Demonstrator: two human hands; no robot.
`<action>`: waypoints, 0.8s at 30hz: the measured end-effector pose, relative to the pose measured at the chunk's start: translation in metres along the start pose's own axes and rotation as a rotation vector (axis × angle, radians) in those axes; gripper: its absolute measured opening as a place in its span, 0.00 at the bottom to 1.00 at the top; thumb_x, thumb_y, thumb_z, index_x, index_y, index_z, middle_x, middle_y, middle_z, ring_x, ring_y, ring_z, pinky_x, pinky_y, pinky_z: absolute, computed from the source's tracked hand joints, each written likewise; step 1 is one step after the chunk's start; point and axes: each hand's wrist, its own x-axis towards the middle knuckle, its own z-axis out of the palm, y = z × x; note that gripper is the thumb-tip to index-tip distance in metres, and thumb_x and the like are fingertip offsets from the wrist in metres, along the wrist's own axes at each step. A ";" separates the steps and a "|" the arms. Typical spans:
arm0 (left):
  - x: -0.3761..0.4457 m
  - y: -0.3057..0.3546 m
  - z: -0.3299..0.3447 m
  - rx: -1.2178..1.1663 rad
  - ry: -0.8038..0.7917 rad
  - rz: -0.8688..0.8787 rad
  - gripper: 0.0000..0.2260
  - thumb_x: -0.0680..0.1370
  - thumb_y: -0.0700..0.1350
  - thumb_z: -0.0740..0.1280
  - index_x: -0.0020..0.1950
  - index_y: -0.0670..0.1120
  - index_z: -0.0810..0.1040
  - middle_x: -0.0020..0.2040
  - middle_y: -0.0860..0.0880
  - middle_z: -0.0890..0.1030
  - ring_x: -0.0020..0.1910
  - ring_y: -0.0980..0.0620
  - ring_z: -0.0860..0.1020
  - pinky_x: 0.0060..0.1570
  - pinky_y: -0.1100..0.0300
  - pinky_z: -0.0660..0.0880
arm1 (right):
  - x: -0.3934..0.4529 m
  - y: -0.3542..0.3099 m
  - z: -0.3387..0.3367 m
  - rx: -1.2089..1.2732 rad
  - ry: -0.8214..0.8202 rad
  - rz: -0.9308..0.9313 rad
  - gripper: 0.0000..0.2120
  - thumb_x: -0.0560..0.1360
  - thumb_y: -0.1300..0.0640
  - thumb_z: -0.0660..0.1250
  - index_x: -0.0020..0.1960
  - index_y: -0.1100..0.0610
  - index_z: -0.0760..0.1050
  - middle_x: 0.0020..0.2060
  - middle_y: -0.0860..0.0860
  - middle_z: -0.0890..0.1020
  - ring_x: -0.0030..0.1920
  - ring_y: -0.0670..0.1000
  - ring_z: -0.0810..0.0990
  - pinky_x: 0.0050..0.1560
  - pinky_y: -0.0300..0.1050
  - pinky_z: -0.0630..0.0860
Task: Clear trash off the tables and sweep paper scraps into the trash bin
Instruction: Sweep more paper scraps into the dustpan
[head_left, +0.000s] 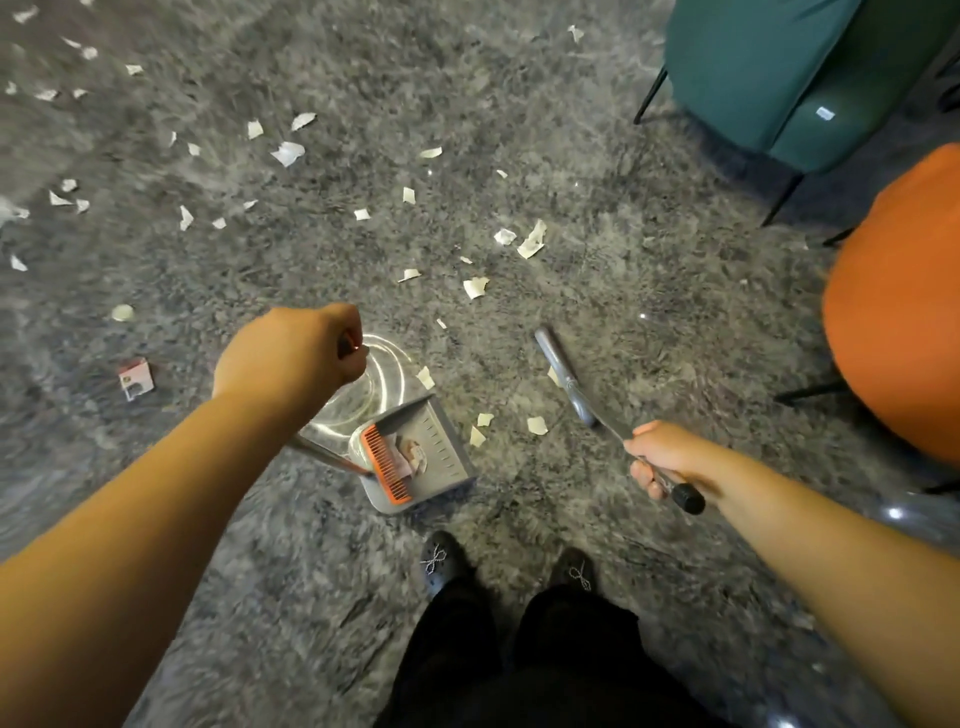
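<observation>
Nearest: two dark shoes (506, 566) and black trousers at bottom centre, standing on a grey mottled floor (260, 597). Right hand (662, 460) fisted round the black-tipped end of a broom handle (613, 426), which slants up-left to a grey part near the floor; bristles not discernible. Left hand (291, 356) fisted on top of the dustpan handle, whose metal shaft (322, 454) runs down to the grey dustpan (431, 457). Dustpan sits on floor just ahead of the shoes, orange comb teeth (387, 462) along its edge, a few scraps already inside (410, 454). A shiny round glare on the floor lies behind the dustpan, partly hidden by the left hand. Paper scraps (535, 423) just right of the dustpan, between it and the broom; many more (475, 286) scattered farther out and to upper left. Small red-white carton (136, 379) on floor, left. Orange seat (904, 312) at right edge, teal chair (810, 78) top right, its dark legs on the floor. Blurred frame.
</observation>
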 end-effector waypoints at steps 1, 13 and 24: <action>0.000 -0.002 0.001 0.001 -0.009 0.006 0.05 0.76 0.53 0.69 0.46 0.53 0.76 0.37 0.49 0.80 0.36 0.44 0.76 0.32 0.55 0.75 | -0.002 0.000 0.010 -0.018 -0.018 0.008 0.07 0.82 0.61 0.53 0.60 0.59 0.63 0.25 0.55 0.69 0.22 0.48 0.64 0.21 0.36 0.64; -0.003 -0.041 0.007 -0.049 -0.013 0.004 0.06 0.77 0.54 0.67 0.48 0.52 0.76 0.39 0.48 0.81 0.37 0.43 0.77 0.32 0.54 0.75 | -0.037 0.005 0.122 -0.053 -0.238 0.052 0.16 0.82 0.59 0.54 0.69 0.53 0.58 0.25 0.52 0.67 0.21 0.46 0.63 0.23 0.34 0.62; -0.035 -0.081 0.010 -0.087 0.051 0.009 0.05 0.77 0.51 0.68 0.48 0.50 0.77 0.37 0.49 0.81 0.35 0.43 0.77 0.30 0.57 0.71 | -0.066 -0.015 0.150 -0.061 -0.273 0.028 0.16 0.83 0.60 0.54 0.70 0.54 0.59 0.29 0.53 0.66 0.19 0.44 0.63 0.20 0.32 0.61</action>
